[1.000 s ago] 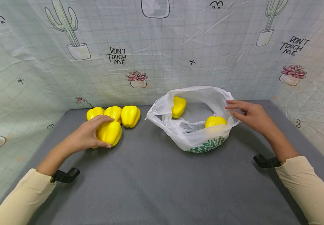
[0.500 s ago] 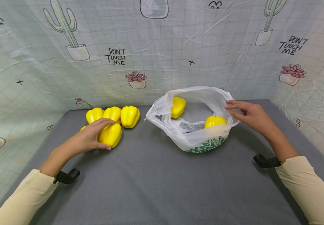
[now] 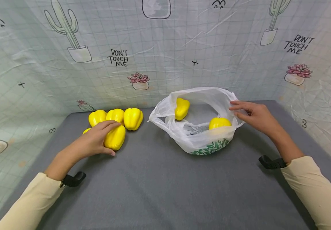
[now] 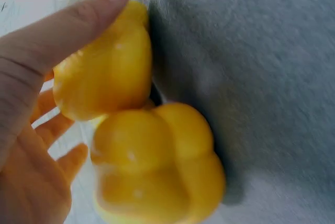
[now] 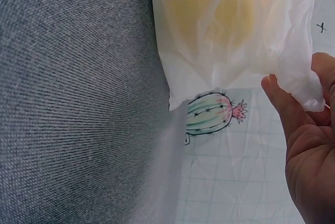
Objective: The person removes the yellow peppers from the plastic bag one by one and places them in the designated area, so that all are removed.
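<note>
My left hand (image 3: 92, 139) grips a yellow bell pepper (image 3: 115, 137), thumb in front and fingers over its top and far side. In the left wrist view the thumb lies across this pepper, while a second bell pepper (image 4: 157, 166) sits close to the camera, below it. On the right, a white plastic bag (image 3: 182, 139) with a green leaf print lies with its mouth spread. Two yellow bell peppers are inside: one at the left (image 3: 182, 109), one at the front right (image 3: 220, 122). My right hand (image 3: 257, 116) pinches the bag's right rim between thumb and fingers.
Behind my left hand stand three bell peppers in a row, the rightmost one (image 3: 133, 118) nearest the bag. Part of another pepper (image 3: 86, 130) shows left of the hand. A grey cloth (image 3: 165, 188) covers the table; a printed curtain (image 3: 165, 51) hangs behind.
My left hand has shifted slightly to the right, and the pepper in it has turned a little. A pepper's edge now shows behind that hand. My right hand and the bag stay nearly still.
</note>
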Tool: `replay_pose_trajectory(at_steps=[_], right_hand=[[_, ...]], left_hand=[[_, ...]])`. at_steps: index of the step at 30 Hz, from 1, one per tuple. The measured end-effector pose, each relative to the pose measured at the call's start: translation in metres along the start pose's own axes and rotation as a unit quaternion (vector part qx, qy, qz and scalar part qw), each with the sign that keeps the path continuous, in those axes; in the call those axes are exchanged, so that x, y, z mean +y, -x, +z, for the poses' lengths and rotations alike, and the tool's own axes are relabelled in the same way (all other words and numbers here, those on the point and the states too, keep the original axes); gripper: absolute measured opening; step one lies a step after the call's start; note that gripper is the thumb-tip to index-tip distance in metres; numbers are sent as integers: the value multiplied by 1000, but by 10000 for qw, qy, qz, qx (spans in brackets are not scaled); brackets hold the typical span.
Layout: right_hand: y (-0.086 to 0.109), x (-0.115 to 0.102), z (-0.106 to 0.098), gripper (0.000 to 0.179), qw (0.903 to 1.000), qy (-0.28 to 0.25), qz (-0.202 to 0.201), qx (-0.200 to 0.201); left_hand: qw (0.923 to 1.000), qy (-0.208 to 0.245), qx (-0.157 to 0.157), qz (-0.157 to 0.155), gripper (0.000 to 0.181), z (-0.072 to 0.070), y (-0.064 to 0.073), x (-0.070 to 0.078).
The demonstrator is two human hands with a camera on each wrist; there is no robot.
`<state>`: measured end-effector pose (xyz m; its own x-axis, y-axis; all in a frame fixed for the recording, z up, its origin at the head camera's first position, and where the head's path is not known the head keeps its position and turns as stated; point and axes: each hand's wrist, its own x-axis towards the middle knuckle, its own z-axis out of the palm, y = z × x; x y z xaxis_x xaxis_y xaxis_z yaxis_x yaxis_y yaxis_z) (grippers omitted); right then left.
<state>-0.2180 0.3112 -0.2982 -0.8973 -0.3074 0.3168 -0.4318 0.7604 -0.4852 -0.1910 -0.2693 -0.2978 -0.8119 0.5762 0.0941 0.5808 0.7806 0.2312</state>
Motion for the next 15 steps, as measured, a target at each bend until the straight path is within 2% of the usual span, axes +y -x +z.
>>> replay_pose_trajectory(at_steps=[4, 9, 12, 15], right_hand=[[0, -1, -2, 29, 10000, 22, -12, 7], [0, 0, -3, 29, 9999, 35, -78, 55], [0, 0, -4, 29, 10000, 20, -49, 48], [0, -1, -3, 28, 10000, -10, 14, 20]], left_hand=[[9983, -414, 326, 230, 100, 1, -10, 9], [9931, -614, 876, 486, 77, -3, -26, 30], [9867, -632, 1191, 909, 62, -6, -40, 45], [9769, -635, 1406, 1476, 50, -7, -58, 61]])
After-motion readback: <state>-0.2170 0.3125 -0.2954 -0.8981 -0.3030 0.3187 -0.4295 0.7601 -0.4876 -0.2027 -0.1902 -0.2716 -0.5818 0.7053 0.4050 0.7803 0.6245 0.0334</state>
